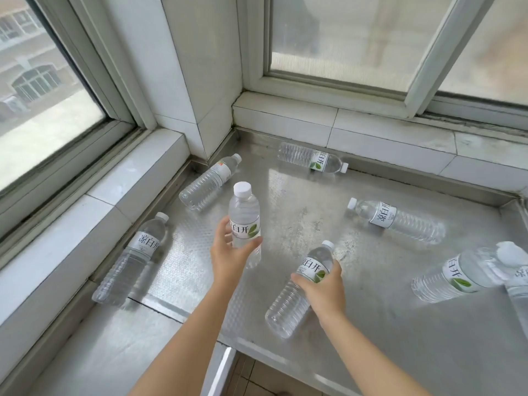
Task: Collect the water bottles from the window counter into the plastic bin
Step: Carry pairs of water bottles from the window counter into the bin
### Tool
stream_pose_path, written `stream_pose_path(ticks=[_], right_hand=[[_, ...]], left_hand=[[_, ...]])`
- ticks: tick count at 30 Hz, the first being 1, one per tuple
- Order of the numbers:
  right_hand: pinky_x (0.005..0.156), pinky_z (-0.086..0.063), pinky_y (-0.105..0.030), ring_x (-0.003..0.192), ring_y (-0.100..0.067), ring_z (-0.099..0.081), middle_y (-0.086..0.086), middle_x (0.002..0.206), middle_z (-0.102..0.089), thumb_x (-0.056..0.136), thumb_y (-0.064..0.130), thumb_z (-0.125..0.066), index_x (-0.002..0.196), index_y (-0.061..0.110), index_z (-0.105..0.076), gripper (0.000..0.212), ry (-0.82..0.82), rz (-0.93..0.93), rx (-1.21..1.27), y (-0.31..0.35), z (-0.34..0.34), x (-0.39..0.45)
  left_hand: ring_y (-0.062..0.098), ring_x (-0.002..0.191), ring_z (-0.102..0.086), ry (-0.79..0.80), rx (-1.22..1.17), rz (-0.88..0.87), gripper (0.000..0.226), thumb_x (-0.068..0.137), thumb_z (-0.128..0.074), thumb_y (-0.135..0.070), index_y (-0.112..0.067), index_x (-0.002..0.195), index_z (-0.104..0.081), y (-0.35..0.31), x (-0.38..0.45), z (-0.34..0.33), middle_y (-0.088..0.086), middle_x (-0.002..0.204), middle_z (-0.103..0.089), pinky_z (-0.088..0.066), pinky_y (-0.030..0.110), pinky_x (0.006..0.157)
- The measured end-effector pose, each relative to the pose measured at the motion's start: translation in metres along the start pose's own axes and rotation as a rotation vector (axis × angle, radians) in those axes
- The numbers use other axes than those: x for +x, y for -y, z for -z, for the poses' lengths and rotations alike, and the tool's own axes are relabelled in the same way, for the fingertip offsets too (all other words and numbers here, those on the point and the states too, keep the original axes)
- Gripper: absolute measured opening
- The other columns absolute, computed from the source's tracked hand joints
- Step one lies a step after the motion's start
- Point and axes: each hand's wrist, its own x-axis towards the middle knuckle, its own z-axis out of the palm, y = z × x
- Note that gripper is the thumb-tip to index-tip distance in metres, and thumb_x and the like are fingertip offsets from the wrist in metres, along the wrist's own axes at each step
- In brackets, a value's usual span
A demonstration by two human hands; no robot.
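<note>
Several clear water bottles with white caps and white labels lie on the steel window counter (371, 324). My left hand (228, 258) is closed around an upright bottle (245, 212), held just above the counter. My right hand (323, 287) grips a tilted bottle (288, 304) at its label, base toward me. Loose bottles lie at the left edge (134, 255), at the back left corner (208, 181), by the back wall (311, 158), at the right middle (400, 221) and at the right edge (463, 275). The plastic bin is not in view.
White tiled sills (85, 212) and window frames close the counter on the left and at the back. A tiled pillar (200, 81) stands in the corner. The counter's front edge (285, 358) drops to a tiled floor below.
</note>
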Motion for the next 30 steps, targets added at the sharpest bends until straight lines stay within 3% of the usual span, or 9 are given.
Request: stream_pose_path(ticks=[2, 4, 11, 15, 18, 21, 25, 30], right_hand=[[0.059, -0.045, -0.022, 0.077, -0.002, -0.060, 0.001, 0.113, -0.057, 0.058, 0.026, -0.087, 0.145, 0.026, -0.026, 0.106, -0.005, -0.019, 0.076, 0.000, -0.004, 0.001], [0.064, -0.055, -0.030, 0.080, -0.011, -0.066, -0.002, 0.114, -0.059, 0.054, 0.017, -0.087, 0.144, 0.028, -0.028, 0.108, -0.014, -0.040, 0.185, -0.001, -0.007, 0.003], [0.078, -0.058, -0.046, 0.087, -0.014, -0.067, 0.002, 0.110, -0.060, 0.056, 0.001, -0.087, 0.146, 0.030, -0.029, 0.111, 0.036, -0.074, 0.361, -0.002, 0.007, -0.001], [0.063, -0.051, -0.025, 0.084, -0.003, -0.062, 0.014, 0.104, -0.055, 0.058, 0.001, -0.087, 0.143, 0.034, -0.034, 0.106, 0.017, 0.000, 0.358, -0.002, 0.030, -0.009], [0.063, -0.050, -0.020, 0.087, -0.004, -0.064, 0.018, 0.109, -0.052, 0.055, 0.003, -0.089, 0.141, 0.039, -0.036, 0.107, 0.003, 0.062, 0.363, -0.004, 0.058, -0.019], [0.065, -0.053, -0.021, 0.093, -0.010, -0.066, 0.013, 0.119, -0.053, 0.054, 0.005, -0.090, 0.139, 0.043, -0.037, 0.108, -0.028, 0.111, 0.374, -0.010, 0.091, -0.030], [0.071, -0.056, -0.026, 0.095, -0.011, -0.068, 0.010, 0.123, -0.055, 0.052, 0.004, -0.091, 0.137, 0.045, -0.040, 0.108, -0.116, 0.164, 0.384, -0.026, 0.138, -0.054], [0.076, -0.059, -0.033, 0.099, -0.012, -0.067, 0.014, 0.125, -0.055, 0.051, 0.011, -0.092, 0.136, 0.047, -0.039, 0.106, -0.241, 0.187, 0.383, -0.056, 0.196, -0.098]], left_hand=[[0.015, 0.096, -0.062, -0.014, -0.002, 0.023, 0.067, 0.063, -0.091, -0.027, -0.042, 0.116, -0.055, -0.005, 0.000, -0.002, -0.008, 0.103, -0.064, -0.053, 0.034, 0.085], [0.012, 0.088, -0.064, -0.014, -0.009, 0.052, 0.063, 0.061, -0.092, -0.027, -0.048, 0.108, -0.055, -0.009, -0.002, -0.003, -0.009, 0.096, -0.065, -0.052, 0.029, 0.078], [0.015, 0.082, -0.067, 0.059, 0.027, 0.086, 0.061, 0.060, -0.092, -0.026, -0.037, 0.110, -0.060, -0.010, -0.019, -0.006, -0.005, 0.100, -0.069, -0.055, 0.031, 0.073], [0.010, 0.082, -0.065, 0.125, 0.021, 0.088, 0.065, 0.060, -0.092, -0.023, -0.031, 0.117, -0.061, -0.023, -0.034, -0.014, -0.008, 0.104, -0.068, -0.053, 0.030, 0.073], [0.014, 0.085, -0.068, 0.209, 0.006, 0.071, 0.062, 0.058, -0.093, -0.024, -0.042, 0.107, -0.060, -0.035, -0.048, -0.025, -0.007, 0.103, -0.070, -0.057, 0.038, 0.079], [0.015, 0.082, -0.065, 0.305, -0.007, 0.035, 0.060, 0.054, -0.091, -0.028, -0.048, 0.101, -0.058, -0.052, -0.068, -0.040, -0.010, 0.101, -0.070, -0.055, 0.035, 0.076], [0.001, 0.068, -0.063, 0.447, -0.021, -0.016, 0.075, 0.057, -0.093, -0.022, -0.038, 0.120, -0.056, -0.072, -0.099, -0.062, -0.011, 0.104, -0.068, -0.052, 0.028, 0.070], [0.012, 0.079, -0.067, 0.617, 0.011, -0.072, 0.081, 0.056, -0.094, -0.026, -0.039, 0.124, -0.052, -0.088, -0.152, -0.091, -0.008, 0.106, -0.067, -0.058, 0.036, 0.074]])
